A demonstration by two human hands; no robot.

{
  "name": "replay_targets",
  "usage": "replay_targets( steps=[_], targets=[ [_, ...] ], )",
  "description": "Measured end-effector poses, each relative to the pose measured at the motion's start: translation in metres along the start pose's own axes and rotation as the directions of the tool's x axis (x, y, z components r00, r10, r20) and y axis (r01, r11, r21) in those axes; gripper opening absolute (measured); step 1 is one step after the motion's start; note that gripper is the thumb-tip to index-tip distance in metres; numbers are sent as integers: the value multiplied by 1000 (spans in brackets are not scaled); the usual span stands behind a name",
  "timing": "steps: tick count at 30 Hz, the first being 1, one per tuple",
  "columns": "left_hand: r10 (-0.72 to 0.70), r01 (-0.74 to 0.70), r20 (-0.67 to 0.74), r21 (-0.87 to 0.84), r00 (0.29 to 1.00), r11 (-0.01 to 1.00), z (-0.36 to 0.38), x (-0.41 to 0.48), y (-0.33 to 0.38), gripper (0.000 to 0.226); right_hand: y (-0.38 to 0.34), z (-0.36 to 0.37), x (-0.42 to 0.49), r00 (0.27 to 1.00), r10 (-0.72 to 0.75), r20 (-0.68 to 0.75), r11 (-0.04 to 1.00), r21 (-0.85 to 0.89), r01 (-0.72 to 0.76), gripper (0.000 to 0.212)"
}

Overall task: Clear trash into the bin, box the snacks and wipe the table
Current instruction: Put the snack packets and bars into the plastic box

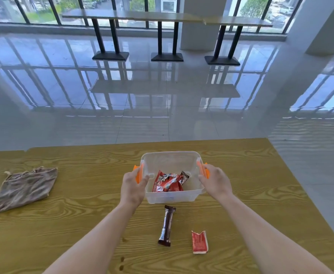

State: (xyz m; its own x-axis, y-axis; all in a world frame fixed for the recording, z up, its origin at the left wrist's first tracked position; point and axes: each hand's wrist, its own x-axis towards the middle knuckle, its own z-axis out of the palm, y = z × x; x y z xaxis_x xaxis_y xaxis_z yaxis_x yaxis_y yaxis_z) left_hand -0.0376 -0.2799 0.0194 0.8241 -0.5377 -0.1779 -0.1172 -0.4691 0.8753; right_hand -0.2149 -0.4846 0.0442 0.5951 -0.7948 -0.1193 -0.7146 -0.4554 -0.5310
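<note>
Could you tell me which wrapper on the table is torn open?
The small red wrapper, its top ragged; the brown bar left of it looks whole.

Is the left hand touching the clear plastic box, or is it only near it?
Touching. The head view shows the left hand curled round the orange handle on the left rim of the clear plastic box.
</note>
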Motion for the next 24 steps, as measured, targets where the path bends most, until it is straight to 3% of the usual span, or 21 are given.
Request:
replay_targets(
  steps=[2,5,8,10,13,18,24],
  targets=[
    [34,-35,7,48,999,998,-1,-1,-2,61,0,-1,-4,1000,-22,-14,1000,18,22,37],
    [125,-109,-40,279,991,954,-2,-2,-5,72,6,-3,-21,998,23,-67,994,109,-16,46],
    [333,-298,3,457,943,838,0,5,1,68,20,1,-55,988,117,-97,984,149,-102,53],
    [394,-389,104,512,913,766,6,9,5,70,30,13,-82,991,131,-39,990,54,-128,48],
    [371,-425,216,573,903,701,16,11,0,79,35,36,-116,988,149,30,988,-47,-148,50],
    [360,-417,225,633,905,652,19,13,-8,87,30,71,-145,956,190,221,956,-263,-129,69],
    [349,-402,219,664,911,631,21,10,-5,83,34,87,-157,976,164,142,969,-208,-132,24]
  ],
)
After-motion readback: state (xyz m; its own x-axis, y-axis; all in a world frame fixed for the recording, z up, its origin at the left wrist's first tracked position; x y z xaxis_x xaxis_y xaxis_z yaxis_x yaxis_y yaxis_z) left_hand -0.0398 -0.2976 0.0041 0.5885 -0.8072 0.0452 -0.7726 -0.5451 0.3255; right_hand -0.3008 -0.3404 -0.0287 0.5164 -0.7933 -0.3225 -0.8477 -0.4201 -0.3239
